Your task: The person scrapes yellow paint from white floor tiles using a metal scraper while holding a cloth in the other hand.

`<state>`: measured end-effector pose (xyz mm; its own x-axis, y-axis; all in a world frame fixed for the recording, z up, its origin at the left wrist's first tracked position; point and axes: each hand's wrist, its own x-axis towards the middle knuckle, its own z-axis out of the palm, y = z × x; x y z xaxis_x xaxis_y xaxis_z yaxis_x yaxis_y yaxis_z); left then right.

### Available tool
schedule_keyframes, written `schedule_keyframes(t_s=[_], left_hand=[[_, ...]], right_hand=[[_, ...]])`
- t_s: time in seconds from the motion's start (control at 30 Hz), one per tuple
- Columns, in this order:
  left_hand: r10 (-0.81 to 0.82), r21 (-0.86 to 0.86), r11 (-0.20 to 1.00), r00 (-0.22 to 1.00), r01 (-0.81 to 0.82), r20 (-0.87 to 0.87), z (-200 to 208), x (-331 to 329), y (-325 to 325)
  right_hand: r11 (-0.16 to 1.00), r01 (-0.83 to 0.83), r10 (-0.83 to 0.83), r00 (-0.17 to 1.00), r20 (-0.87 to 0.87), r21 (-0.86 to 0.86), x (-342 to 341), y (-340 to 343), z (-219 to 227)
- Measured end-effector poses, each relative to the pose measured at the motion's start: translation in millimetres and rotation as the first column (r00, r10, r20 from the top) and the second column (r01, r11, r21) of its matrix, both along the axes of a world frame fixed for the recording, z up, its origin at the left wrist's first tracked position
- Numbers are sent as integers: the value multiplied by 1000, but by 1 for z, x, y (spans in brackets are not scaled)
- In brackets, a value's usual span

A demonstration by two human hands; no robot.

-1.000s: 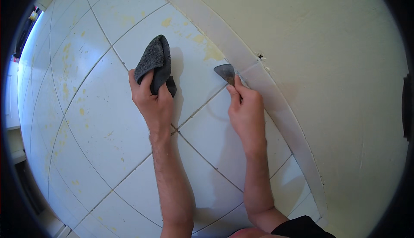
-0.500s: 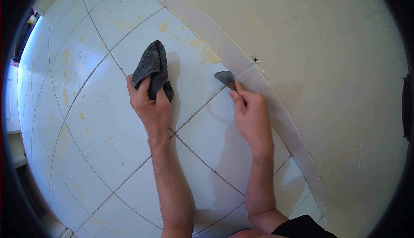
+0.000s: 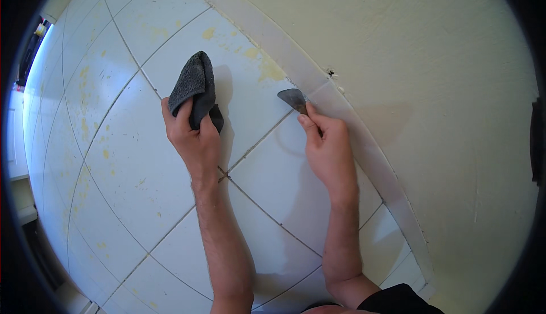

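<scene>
A bunched dark grey cloth [image 3: 195, 83] is held in my left hand [image 3: 193, 137], its fingers gripping the folds from below. Its shadow falls on the white tiles just to the right. My right hand [image 3: 330, 146] is closed round the handle of a scraper [image 3: 293, 99] with a wide grey metal blade. The blade points up and left, near the skirting along the wall; whether it touches the tile I cannot tell. Beyond the blade, yellowish residue [image 3: 270, 69] marks the tile by the skirting.
White floor tiles [image 3: 136, 200] with dark grout lines carry more scattered yellow spots at the left. A pale skirting [image 3: 369, 137] curves along the cream wall [image 3: 449, 86] on the right. A small dark chipped spot [image 3: 331, 73] shows above the skirting. White furniture or a door stands at the far left edge.
Both hands have shifted slightly left and up in the picture, with the cloth and the scraper still in them. The floor marks have shifted a little left too.
</scene>
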<state>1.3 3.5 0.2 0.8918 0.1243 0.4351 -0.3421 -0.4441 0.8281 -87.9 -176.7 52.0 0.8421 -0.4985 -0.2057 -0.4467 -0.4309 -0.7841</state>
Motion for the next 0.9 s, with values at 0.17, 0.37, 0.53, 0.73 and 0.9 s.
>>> schedule_keyframes(t_s=[0.17,0.37,0.53,0.73,0.9], left_hand=[[8,-10,1000,1000,-8,-20,1,0,0],[2,9,1000,1000,-2,-1,3,0,0],[2,-3,1000,1000,-2,-1,-2,0,-2],[19,-21,1000,998,-18,62,-2,2,-2],[17,-40,999,998,-15,58,-3,3,-3]], right_hand=[[1000,-14,13,1000,-8,-22,2,2,4],[997,0,8,996,93,-83,2,7,-4],[999,38,-36,997,61,-34,4,11,-7],[998,37,-39,998,46,51,2,2,-6],[997,46,-47,999,17,69,0,1,2]])
